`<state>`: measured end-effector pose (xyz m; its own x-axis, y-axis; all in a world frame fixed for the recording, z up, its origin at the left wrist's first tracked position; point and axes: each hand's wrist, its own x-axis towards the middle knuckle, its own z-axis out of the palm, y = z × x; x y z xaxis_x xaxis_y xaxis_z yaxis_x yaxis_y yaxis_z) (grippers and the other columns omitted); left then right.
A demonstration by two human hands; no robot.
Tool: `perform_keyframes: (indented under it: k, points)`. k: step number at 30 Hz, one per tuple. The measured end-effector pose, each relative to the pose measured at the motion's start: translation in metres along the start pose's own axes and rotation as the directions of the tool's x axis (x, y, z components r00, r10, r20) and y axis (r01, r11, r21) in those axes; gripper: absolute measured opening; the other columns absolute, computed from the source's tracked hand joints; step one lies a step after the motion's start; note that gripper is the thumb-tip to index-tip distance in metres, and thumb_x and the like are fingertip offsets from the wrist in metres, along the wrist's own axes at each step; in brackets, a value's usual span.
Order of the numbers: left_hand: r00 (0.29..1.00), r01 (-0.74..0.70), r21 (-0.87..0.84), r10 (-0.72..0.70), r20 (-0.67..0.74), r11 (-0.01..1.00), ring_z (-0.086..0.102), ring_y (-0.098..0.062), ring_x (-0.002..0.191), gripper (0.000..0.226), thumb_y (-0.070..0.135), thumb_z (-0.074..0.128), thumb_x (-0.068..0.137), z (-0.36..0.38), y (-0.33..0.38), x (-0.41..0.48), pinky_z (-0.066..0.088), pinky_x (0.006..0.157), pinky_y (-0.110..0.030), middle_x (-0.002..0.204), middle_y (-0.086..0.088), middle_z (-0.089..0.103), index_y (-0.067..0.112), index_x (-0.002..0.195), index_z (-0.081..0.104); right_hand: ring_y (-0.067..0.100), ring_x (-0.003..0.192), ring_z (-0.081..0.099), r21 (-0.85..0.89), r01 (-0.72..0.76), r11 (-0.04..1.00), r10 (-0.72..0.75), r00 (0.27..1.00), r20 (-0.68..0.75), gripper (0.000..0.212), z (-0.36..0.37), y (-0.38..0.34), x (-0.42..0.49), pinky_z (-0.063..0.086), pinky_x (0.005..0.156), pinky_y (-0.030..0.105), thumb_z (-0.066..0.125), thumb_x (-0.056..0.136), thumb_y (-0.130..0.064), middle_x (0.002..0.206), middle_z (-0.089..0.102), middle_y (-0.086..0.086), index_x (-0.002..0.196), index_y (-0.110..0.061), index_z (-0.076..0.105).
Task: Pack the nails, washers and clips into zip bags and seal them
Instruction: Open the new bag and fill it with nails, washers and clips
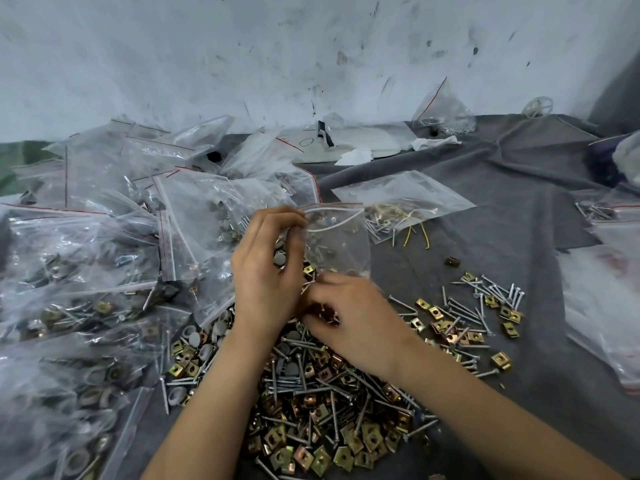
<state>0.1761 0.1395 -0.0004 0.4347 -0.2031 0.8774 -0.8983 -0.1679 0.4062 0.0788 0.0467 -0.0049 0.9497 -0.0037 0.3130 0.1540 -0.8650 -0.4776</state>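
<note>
**Filling a bag**

The bag (341,244) hangs open just above the pile (311,393) of loose hardware, with the left hand (268,268) fingers pinching its mouth. The right hand (353,320) is at the pile's top, fingers curled but blurred; what they hold I cannot tell. Next, likely: drop pieces in, then seal

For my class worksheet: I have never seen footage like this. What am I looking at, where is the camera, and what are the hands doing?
No machine here: a person works bare-handed, filmed by one camera worn on the head, looking down. A grey cloth covers the surface. In the middle lies a loose pile of nails, brass-coloured clips and grey washers; filled zip bags are heaped at the left. The left hand pinches the open mouth of a clear zip bag. The right hand is just below, fingers curled, too blurred to tell what its grip holds.
</note>
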Motion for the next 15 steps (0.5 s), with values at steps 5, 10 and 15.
perform_keyframes:
  k: [5, 10, 15]
  points:
    - [1.0, -0.023, -0.02, 0.023, 0.004, 1.0, 0.062, -0.021, 0.091, 0.014, 0.001, 0.049, 0.091, 0.001, 0.001, -0.001, 0.053, 0.078, -0.038, 0.096, -0.01, 0.064, -0.004, 0.091, 0.062, 0.023, 0.116, 0.046, -0.073, 0.039, 0.997, -0.024, 0.982, 0.186, 0.029, 0.015, 0.002, 0.004, 0.043, 0.094, 0.04, 0.059, 0.091, -0.025, 0.118, 0.052, 0.004, 0.12, -0.024, 0.063]
    - [1.0, -0.013, -0.02, 0.013, 0.005, 1.0, 0.062, -0.02, 0.092, 0.016, 0.004, 0.048, 0.091, 0.001, 0.0, -0.001, 0.053, 0.078, -0.037, 0.096, -0.01, 0.064, -0.004, 0.091, 0.062, 0.023, 0.113, 0.042, -0.178, 0.095, 0.979, -0.063, 0.982, 0.181, 0.027, 0.015, 0.002, 0.006, 0.04, 0.096, 0.041, 0.056, 0.092, -0.029, 0.122, 0.052, 0.002, 0.117, -0.022, 0.063]
    - [1.0, -0.016, -0.019, 0.016, 0.015, 1.0, 0.062, -0.02, 0.092, 0.016, 0.004, 0.048, 0.092, 0.002, 0.0, -0.001, 0.053, 0.078, -0.038, 0.096, -0.01, 0.063, -0.003, 0.092, 0.062, 0.026, 0.118, 0.037, -0.305, 0.161, 0.939, -0.085, 0.965, 0.248, 0.032, 0.011, -0.003, 0.01, 0.034, 0.101, 0.043, 0.052, 0.094, -0.028, 0.126, 0.05, 0.005, 0.123, -0.017, 0.057]
